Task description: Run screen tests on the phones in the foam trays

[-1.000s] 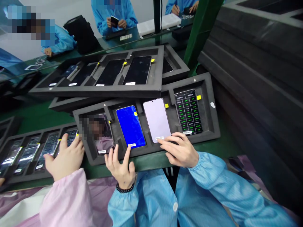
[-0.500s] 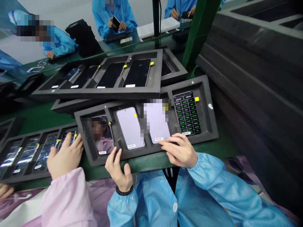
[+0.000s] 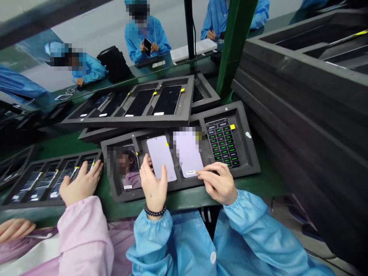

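Observation:
In front of me a dark foam tray (image 3: 251,153) holds phones in separate compartments. My left hand (image 3: 154,186), with a black beaded bracelet, is open over the second phone (image 3: 159,155), fingers by its left edge and thumb over its white screen. The hand hides that phone's lower left. My right hand (image 3: 220,183) has loosely bent fingers, its fingertips at the lower edge of the third phone (image 3: 188,155), beside a white label. To the right, a phone (image 3: 222,143) shows a grid with green text. The leftmost phone (image 3: 130,166) has a dark, reflective screen.
Behind lies another phone tray (image 3: 169,122) on more trays. A tall stack of dark trays (image 3: 267,88) rises at right beside a green post (image 3: 234,50). At left, a co-worker's hand (image 3: 82,184) rests on another tray (image 3: 28,202). Other workers sit across the bench.
My left hand has moved up and inward from the tray's front edge onto the second phone. My right hand stays by the third phone. The camera view has shifted slightly.

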### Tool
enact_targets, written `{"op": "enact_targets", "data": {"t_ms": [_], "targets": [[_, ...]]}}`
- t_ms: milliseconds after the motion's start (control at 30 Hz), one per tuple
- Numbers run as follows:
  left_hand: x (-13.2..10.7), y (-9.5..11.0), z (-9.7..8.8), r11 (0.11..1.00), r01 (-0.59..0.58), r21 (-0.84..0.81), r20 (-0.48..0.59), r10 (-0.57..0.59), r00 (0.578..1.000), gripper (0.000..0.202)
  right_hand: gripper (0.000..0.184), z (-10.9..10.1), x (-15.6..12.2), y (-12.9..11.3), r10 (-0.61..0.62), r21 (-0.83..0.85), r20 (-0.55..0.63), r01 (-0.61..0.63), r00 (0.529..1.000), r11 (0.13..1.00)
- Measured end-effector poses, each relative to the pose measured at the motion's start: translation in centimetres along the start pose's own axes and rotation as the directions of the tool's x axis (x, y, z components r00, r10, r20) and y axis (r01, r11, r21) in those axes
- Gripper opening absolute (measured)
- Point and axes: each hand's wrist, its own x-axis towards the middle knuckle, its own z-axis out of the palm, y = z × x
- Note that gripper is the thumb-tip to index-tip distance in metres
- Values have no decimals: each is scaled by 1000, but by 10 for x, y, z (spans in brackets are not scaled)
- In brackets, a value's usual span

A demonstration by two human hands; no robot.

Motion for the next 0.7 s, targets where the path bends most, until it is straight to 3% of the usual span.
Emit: {"op": "enact_targets", "data": {"t_ms": [100,200,267,400,467,533,633,700], "targets": [[14,3,-16,998,65,-24,33,-65,997,77,28,-2,0,1,29,-2,-37,-29,999,1000],[23,8,-23,979,148,-141,219,-115,969,77,26,-3,-2,1,48,3,-60,-48,997,999],[25,12,-21,957,189,-219,285,-123,951,68,24,-3,-3,1,61,5,-72,-61,996,998],[19,14,-15,935,199,-293,177,-152,972,53,22,-4,-5,1,86,13,-102,-85,991,996],[8,15,-17,905,252,-342,109,-228,968,53,23,-5,-5,1,95,31,-121,-92,988,995],[-9,19,-22,837,347,-423,77,-348,934,57,26,-6,-6,1,109,54,-144,-102,984,993],[-47,29,-28,676,520,-522,184,-506,843,67,25,-8,-6,-3,179,98,-166,-165,970,981],[-74,37,-29,611,604,-511,294,-536,791,69,21,-11,-4,-10,329,197,-102,-305,939,932]]}}
